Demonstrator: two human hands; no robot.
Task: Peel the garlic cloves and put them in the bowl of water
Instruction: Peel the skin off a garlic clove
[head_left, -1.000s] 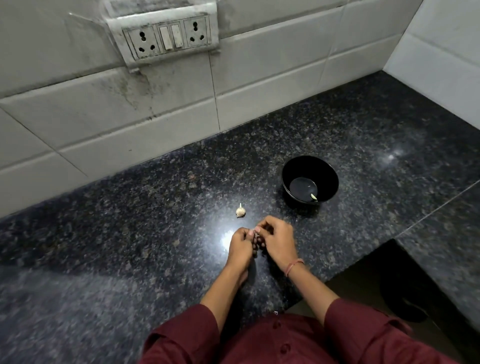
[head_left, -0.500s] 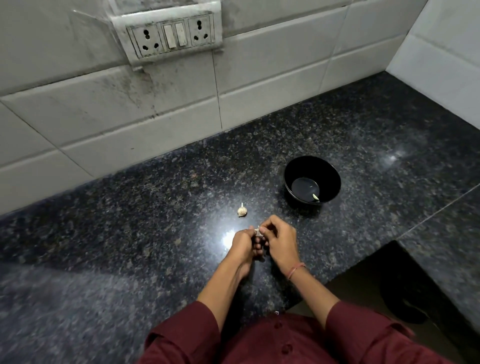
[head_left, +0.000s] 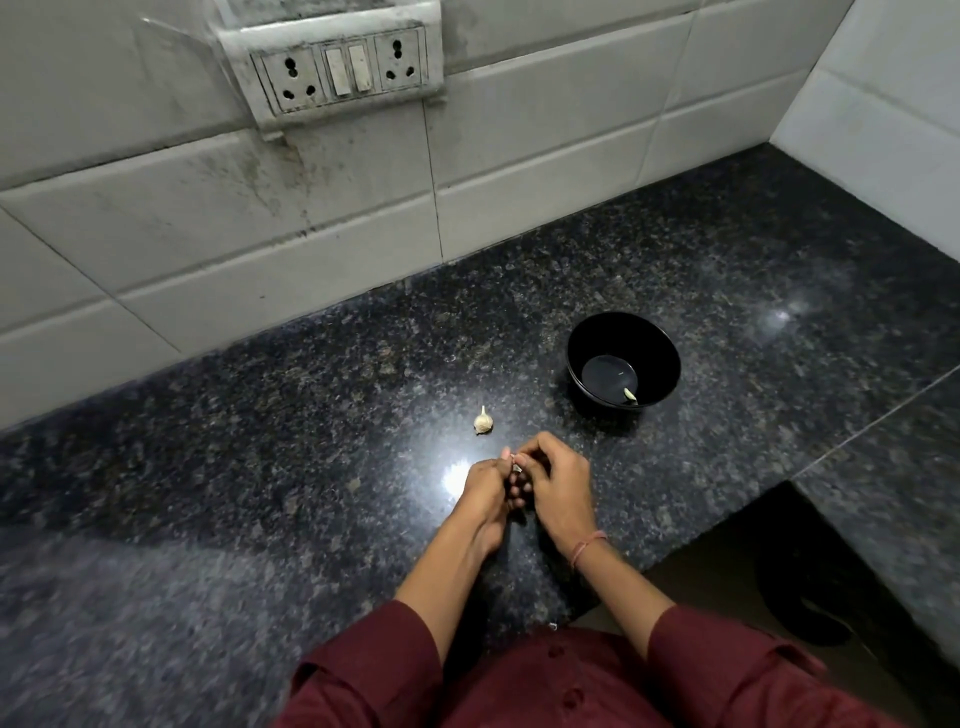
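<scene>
One camera sits on the person's head. It looks forward and down over the dark speckled stone worktop (head_left: 260, 519). The left hand (head_left: 485, 483) and the right hand (head_left: 558, 480) are close under it, near the middle of the picture. The dark red sleeves (head_left: 363, 670) fill the bottom edge. Farther off, the white tiled wall (head_left: 260, 234) with its grey socket plate (head_left: 343, 70) fills the top. The wide lens bends the tile lines.

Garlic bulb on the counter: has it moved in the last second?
No. The garlic bulb lies at the same spot left of the black bowl.
</scene>
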